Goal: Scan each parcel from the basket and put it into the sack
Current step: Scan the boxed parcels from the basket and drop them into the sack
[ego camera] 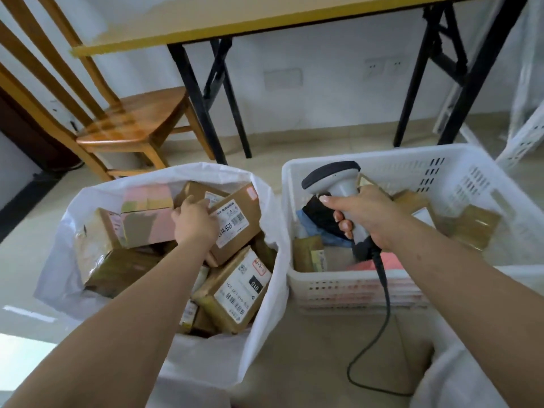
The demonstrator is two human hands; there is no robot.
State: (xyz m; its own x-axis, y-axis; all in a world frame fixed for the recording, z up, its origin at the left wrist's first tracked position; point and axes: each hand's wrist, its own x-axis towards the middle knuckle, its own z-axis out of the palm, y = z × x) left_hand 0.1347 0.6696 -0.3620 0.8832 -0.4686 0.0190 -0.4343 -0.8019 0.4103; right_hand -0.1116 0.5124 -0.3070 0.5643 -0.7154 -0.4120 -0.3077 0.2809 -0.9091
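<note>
One white sack (pixel 265 290) and one white slotted basket (pixel 412 169) stand side by side, with two hands in view, the left hand (pixel 195 222) and the right hand (pixel 365 216), and one corded barcode scanner (pixel 335 181). About nine cardboard parcels show in the sack, two of them pink-taped; the basket shows about five, partly hidden. Behind stand one wooden chair (pixel 132 122) and one folding table (pixel 235 22).
</note>
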